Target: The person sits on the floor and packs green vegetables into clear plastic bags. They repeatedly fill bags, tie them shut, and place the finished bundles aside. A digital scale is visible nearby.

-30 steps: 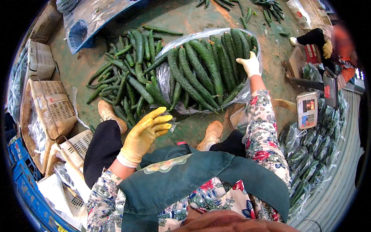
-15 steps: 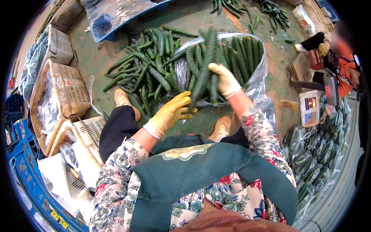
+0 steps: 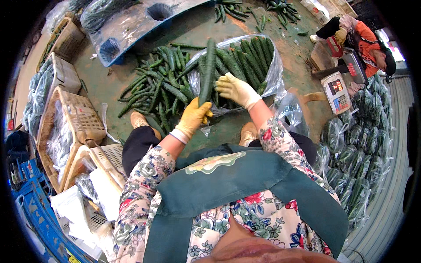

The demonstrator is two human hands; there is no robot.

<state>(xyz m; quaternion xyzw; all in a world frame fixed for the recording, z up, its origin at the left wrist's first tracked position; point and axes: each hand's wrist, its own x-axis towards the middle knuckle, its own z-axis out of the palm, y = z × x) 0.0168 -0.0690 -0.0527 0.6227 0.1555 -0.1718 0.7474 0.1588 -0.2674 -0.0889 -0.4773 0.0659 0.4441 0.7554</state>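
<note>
Closed around the lower end of a long dark green cucumber (image 3: 210,65) is my left hand (image 3: 191,118), in a yellow glove. The cucumber stands roughly upright in the view, its tip pointing away from me. Just to its right, my right hand (image 3: 237,91), in a paler cream glove, is open with fingers stretched toward the cucumber. Beneath that hand lies a clear plastic bag (image 3: 276,70) with rows of cucumbers (image 3: 249,61) laid side by side. Left of the bag, a loose heap of cucumbers (image 3: 160,81) spreads over the floor.
Plastic crates (image 3: 83,111) line my left side. A blue tray-like panel (image 3: 136,30) lies ahead. Toward the right are a scale (image 3: 337,93), bagged cucumbers (image 3: 357,153) and a seated person in an orange vest (image 3: 367,44). More cucumbers (image 3: 283,11) lie at the far edge.
The cucumber, blurred between my hands before, is now gripped in my left hand, which was open. My right hand has opened off it. The whole view has shifted somewhat.
</note>
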